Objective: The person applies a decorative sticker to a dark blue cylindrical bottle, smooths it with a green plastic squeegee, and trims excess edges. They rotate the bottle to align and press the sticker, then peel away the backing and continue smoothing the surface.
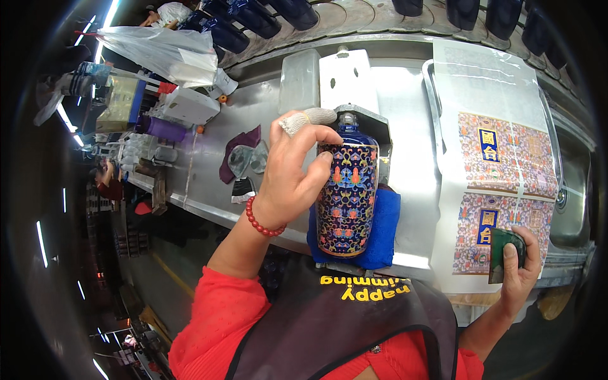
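A dark blue glass bottle point(347, 202) with a colourful floral wrap lies in front of me, its neck pointing away. My left hand point(297, 166) bends round its upper left side, thumb and index finger at the shoulder by the wrap's top edge. One finger wears a pale cloth finger cover point(306, 120) and reaches toward the neck. Under the bottle is a folded blue towel point(387, 221), with a grey metal holder point(384, 136) around the neck end. At the right, my right hand point(520, 269) grips a dark green flat scraper point(502, 256) above the printed sheets.
Floral decal sheets point(500, 158) lie on a white board point(451, 76) at the right, beside a metal sink point(573, 209). Rags point(244, 152) rest on the steel table to the left. Blue bottles point(462, 12) stand on a conveyor point(361, 22) at the back.
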`<control>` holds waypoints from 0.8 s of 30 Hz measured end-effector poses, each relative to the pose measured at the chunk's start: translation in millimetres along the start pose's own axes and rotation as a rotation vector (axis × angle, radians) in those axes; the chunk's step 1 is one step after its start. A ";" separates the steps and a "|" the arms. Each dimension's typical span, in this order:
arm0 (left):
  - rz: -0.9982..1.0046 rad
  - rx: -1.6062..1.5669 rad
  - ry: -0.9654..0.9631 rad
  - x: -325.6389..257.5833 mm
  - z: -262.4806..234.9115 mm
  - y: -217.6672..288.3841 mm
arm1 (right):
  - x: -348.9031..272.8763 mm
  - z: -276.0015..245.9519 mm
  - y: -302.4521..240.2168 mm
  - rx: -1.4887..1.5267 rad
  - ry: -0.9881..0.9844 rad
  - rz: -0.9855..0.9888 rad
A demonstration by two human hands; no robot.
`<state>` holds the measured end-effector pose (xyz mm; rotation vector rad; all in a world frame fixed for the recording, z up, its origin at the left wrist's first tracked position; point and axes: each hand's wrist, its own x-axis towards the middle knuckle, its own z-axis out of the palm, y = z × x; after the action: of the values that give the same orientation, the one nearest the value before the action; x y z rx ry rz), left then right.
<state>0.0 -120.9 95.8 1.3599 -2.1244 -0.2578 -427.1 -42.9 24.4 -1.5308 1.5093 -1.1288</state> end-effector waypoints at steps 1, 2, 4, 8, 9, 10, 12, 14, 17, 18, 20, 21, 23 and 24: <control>0.000 -0.004 -0.011 1.7 -0.4 0.0 | 0.3 0.6 -1.8 -0.025 0.000 0.003; 0.000 -0.008 -0.021 3.0 -0.6 0.0 | 1.0 1.0 -3.8 -0.032 -0.001 0.004; -0.031 -0.027 -0.049 5.6 -0.9 -0.7 | 3.2 1.5 -8.4 -0.059 -0.011 0.000; -0.055 -0.044 -0.119 8.3 -1.9 -3.2 | 8.3 2.7 -17.6 -0.130 -0.038 -0.046; -0.060 -0.040 -0.148 8.8 -3.1 -4.3 | 9.1 3.4 -19.5 -0.146 -0.041 -0.064; -0.051 -0.054 -0.153 9.0 -4.0 -5.2 | 9.6 4.4 -21.3 -0.145 -0.043 -0.065; -0.034 -0.063 -0.154 9.4 -5.2 -6.7 | 10.0 6.9 -24.1 -0.141 -0.046 -0.067; -0.057 -0.109 -0.141 10.5 -5.1 -8.1 | 10.0 9.8 -26.2 -0.127 -0.049 -0.071; -0.064 -0.110 -0.125 11.3 -3.1 -8.9 | 9.7 14.1 -28.8 -0.109 -0.057 -0.067; -0.050 -0.085 -0.123 11.6 -2.9 -9.3 | 9.6 15.5 -29.7 -0.103 -0.058 -0.066; -0.029 -0.098 -0.152 12.5 -5.1 -11.0 | 9.2 17.6 -31.8 -0.089 -0.056 -0.070; -0.021 -0.098 -0.158 13.0 -5.8 -11.8 | 8.9 18.3 -33.0 -0.064 -0.057 -0.075; -0.014 -0.079 -0.130 13.4 -4.2 -12.5 | 8.1 19.2 -35.4 -0.102 -0.045 -0.076; -0.014 -0.070 -0.112 13.5 -3.4 -12.8 | 7.7 19.4 -36.5 -0.102 -0.040 -0.077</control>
<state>7.7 -138.1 97.7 1.3484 -2.1759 -0.4189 -395.7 -49.6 51.5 -1.6834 1.5129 -1.0718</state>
